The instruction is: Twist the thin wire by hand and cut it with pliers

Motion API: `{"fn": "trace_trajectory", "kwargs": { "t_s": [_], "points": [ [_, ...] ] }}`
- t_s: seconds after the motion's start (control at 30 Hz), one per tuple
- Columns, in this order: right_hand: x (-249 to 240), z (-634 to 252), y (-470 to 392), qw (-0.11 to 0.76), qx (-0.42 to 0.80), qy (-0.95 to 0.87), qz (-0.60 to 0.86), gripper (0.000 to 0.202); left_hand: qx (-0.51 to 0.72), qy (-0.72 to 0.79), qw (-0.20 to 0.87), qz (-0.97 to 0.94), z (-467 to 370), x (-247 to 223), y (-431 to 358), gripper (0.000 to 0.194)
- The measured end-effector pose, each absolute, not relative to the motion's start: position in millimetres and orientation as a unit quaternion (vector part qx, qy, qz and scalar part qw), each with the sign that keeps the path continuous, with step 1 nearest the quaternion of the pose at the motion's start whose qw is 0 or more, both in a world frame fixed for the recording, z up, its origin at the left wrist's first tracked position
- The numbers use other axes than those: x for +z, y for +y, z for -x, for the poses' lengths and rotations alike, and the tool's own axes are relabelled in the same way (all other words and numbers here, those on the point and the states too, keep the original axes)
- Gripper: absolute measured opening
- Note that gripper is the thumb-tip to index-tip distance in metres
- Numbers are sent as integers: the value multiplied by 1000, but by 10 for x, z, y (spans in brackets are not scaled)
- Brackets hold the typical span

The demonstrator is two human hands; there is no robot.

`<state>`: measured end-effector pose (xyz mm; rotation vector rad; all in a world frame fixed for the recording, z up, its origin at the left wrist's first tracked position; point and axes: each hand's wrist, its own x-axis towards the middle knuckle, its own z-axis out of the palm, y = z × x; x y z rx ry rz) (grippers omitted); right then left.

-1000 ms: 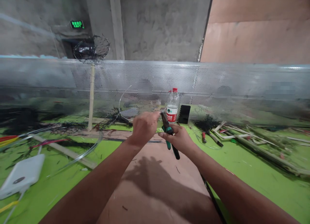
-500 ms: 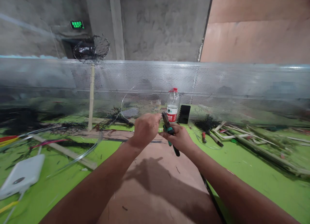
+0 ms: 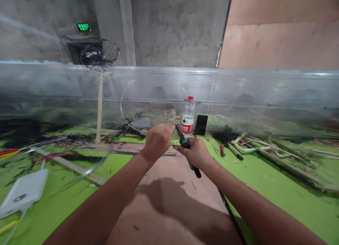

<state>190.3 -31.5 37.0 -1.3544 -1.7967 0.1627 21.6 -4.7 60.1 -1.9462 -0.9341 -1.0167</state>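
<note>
while the right hand (image 3: 197, 152) is closed around the handles of the pliers (image 3: 181, 134), the left hand (image 3: 159, 140) is curled nearly shut beside the tool's tip; whether it pinches anything is too small to tell. the pliers slant over the brown board (image 3: 169, 209), their head up toward the left hand and their handle ends pointing down. behind them, the bottle (image 3: 188, 122) with a red cap stands upright on the green table (image 3: 267, 181), just beside a dark upright phone (image 3: 201, 125). a clear curved wire (image 3: 121, 103) arches up behind the left hand, and a white power bank (image 3: 28, 188) lies at the far left.
</note>
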Motion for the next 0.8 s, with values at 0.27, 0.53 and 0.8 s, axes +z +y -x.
{"fn": "trace_trajectory", "kwargs": {
  "t_s": [0.27, 0.53, 0.8],
  "points": [
    [365, -1904, -235, 466, 40, -743, 479, 32, -440, -398, 309, 743, -225, 661, -60, 24],
    [368, -1923, -229, 465, 52, -747, 472, 40, -521, -417, 132, 733, -228, 768, -102, 29],
    [375, -1922, -278, 438, 69, -730, 519, 41, -519, -404, 108, 745, -266, 774, -168, 31]
  ]
}}
